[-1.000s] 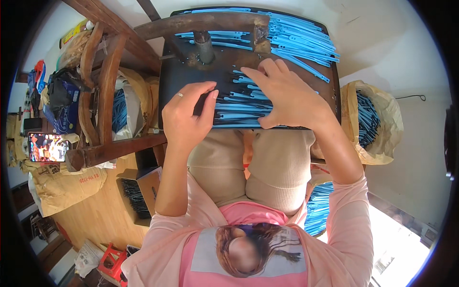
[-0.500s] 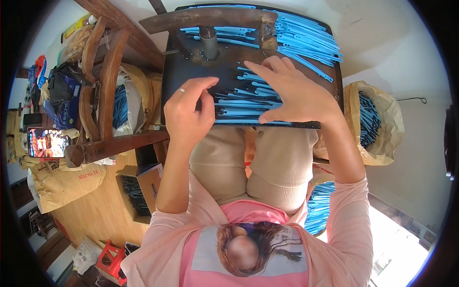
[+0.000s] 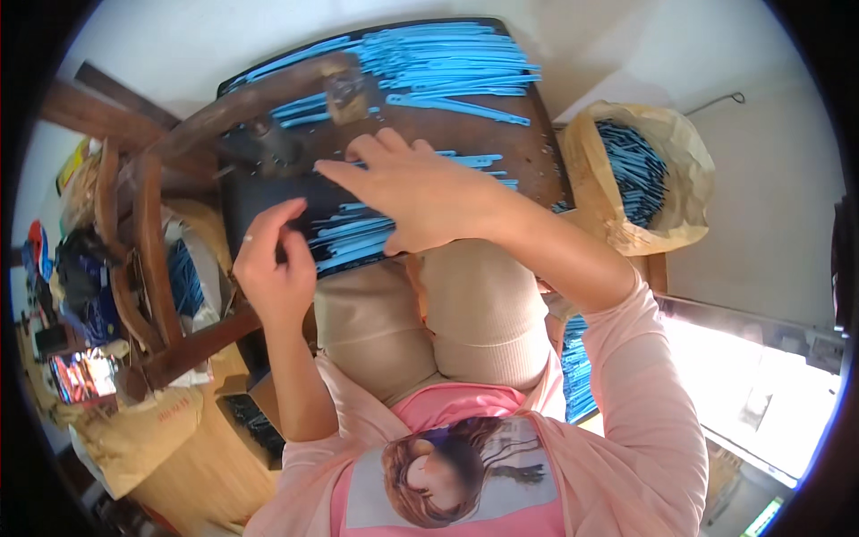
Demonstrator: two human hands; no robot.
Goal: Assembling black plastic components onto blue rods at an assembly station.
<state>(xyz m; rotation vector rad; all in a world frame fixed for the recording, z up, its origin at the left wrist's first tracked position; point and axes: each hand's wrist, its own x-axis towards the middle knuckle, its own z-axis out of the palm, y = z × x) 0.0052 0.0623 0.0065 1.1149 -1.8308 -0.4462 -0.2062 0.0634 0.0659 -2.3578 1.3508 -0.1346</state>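
Observation:
Slim blue strips [image 3: 353,240] with dark ends lie in a loose pile along the near side of a dark tray [image 3: 537,170] over my lap. My right hand [image 3: 416,192] is spread flat over this pile, its thumb at the near strips; the palm hides part of them. My left hand [image 3: 273,268], wearing a ring, hovers by the pile's left ends. Its fingers are bent, with thumb and index apart, and nothing shows between them. A larger stack of blue strips [image 3: 447,63], with holes in their ends, fills the tray's far side.
A curved wooden bar [image 3: 242,103] crosses the tray's far left, joined to a wooden frame [image 3: 148,242]. On the right stands a paper sack [image 3: 689,179] of blue strips. More strips [image 3: 577,367] lie below my right arm. A lit phone [image 3: 85,374] is at left.
The whole view has turned, so the tray sits further left and tilted. My right hand has moved left across the near pile. My left thumb and index remain apart.

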